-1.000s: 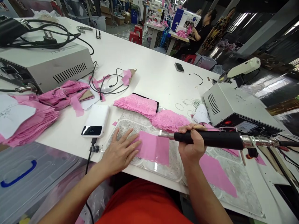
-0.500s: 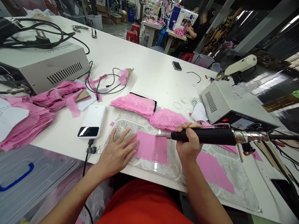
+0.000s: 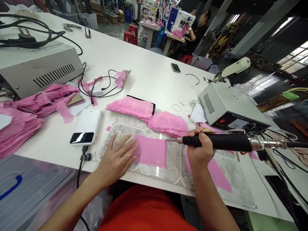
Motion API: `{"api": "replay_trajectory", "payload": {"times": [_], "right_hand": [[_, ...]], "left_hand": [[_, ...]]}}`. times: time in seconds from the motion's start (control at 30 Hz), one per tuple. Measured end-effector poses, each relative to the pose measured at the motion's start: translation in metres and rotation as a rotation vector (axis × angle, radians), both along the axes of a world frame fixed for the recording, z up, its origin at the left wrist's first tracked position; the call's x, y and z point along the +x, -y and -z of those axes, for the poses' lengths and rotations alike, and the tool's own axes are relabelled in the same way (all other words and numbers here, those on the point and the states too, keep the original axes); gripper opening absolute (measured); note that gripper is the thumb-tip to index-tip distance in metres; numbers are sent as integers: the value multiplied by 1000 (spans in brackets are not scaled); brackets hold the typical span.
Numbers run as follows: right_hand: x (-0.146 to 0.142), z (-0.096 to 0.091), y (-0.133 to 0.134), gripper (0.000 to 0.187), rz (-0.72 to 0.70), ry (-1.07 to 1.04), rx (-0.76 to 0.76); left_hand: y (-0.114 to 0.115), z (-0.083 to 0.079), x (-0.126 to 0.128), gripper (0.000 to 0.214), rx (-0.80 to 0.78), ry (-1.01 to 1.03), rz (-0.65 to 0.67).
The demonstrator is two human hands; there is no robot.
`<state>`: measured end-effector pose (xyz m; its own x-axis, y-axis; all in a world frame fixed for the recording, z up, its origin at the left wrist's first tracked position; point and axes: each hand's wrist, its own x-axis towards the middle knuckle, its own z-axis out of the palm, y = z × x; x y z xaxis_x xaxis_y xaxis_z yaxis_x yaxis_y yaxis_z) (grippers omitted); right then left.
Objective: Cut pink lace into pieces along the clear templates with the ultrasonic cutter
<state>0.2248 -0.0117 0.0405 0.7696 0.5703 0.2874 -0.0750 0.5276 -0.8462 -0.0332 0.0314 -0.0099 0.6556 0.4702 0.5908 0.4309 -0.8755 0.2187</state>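
My left hand (image 3: 117,158) lies flat with fingers spread on the left edge of a pink fabric piece (image 3: 151,150), which rests on a clear plastic tray (image 3: 173,166) at the table's front edge. My right hand (image 3: 199,149) is closed round the black handle of a hot cutting tool (image 3: 216,142); its metal tip points left and sits at the fabric's upper right corner. A second pink piece (image 3: 216,173) lies on the tray under my right forearm. Two stacks of pink lace (image 3: 146,112) sit just behind the tray.
A white power bank (image 3: 86,126) with a cable lies left of the tray. Grey control boxes stand at the right (image 3: 228,110) and far left (image 3: 38,69). Pink fabric piles (image 3: 31,109) lie at left. A phone (image 3: 175,67) lies farther back. A person sits at a sewing machine behind.
My head has turned a little right, so the scene shifted left. The tool tip has edged slightly right along the fabric's top edge. My left hand stays flat on the fabric.
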Motion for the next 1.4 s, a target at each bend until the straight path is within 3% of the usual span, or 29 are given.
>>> {"api": "replay_trajectory", "payload": {"times": [0.13, 0.27, 0.37, 1.13, 1.4], "right_hand": [[3, 3, 2, 9, 5, -3, 14], [2, 4, 1, 9, -14, 12, 16], [3, 5, 2, 8, -22, 13, 16], [3, 5, -3, 10, -23, 37, 28], [7, -3, 20, 10, -70, -64, 16]], "left_hand": [[16, -1, 33, 22, 40, -4, 70], [31, 9, 71, 22, 26, -32, 95], [37, 15, 85, 23, -5, -90, 111], [36, 12, 82, 24, -16, -109, 136], [44, 8, 71, 20, -9, -30, 237]]}}
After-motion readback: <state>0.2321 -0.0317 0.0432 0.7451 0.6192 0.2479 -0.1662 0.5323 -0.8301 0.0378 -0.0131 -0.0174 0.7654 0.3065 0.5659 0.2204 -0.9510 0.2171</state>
